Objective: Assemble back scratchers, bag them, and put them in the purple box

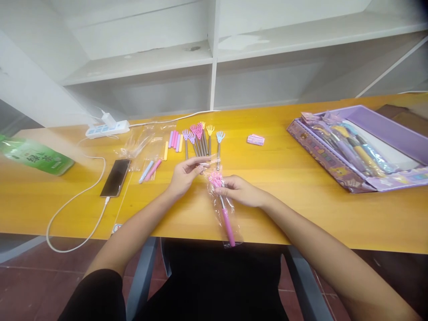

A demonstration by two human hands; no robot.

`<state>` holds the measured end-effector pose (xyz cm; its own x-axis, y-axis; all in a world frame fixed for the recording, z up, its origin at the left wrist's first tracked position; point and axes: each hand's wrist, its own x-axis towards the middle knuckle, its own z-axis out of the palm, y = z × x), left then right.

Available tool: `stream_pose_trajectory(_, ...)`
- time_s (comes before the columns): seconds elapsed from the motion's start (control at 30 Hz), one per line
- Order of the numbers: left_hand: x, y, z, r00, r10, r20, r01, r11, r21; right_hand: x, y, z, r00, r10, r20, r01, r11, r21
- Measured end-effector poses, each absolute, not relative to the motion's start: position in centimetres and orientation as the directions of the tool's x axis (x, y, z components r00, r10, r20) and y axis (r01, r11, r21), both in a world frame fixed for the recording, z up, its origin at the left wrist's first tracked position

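A pink hand-shaped stick with a magenta handle (228, 227) lies inside a clear plastic bag (214, 203), its handle toward the table's front edge. My left hand (185, 176) pinches the bag's upper end. My right hand (242, 191) grips the bag beside the pink head (216, 179). Just beyond my hands lie several metal sticks with hand-shaped heads, among them a blue one (220, 136) and a yellow one (210, 130). Loose coloured handles (174, 139) are left of them, and a blue and a pink handle (154, 170) lie nearer.
A phone (115, 178) on a white cable, a power strip (107, 129) and a green bottle (36, 156) are at the left. A small pink packet (256, 140) lies right of centre. A purple box (334, 165) at the right holds bagged items.
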<state>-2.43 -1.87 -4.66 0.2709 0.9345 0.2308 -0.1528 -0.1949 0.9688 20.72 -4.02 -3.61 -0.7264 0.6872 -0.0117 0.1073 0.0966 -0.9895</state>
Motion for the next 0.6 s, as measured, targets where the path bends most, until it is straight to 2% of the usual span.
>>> stream_pose_trajectory(0.37, -2.32, -1.94, -4.49, 0.193, 0.955, 0.226, -0.064, -0.218, 0.974, 20.80, -3.94, -3.97, -0.737, 0.675, -0.009, 0.127, 0.126, -0.984)
stream_pose_trajectory(0.6, -2.28, -1.92, -3.85, 0.139, 0.917, 0.373, 0.082, -0.386, 0.919, 20.85, -3.93, -4.09, -0.756, 0.654, -0.001, 0.170, 0.196, -0.966)
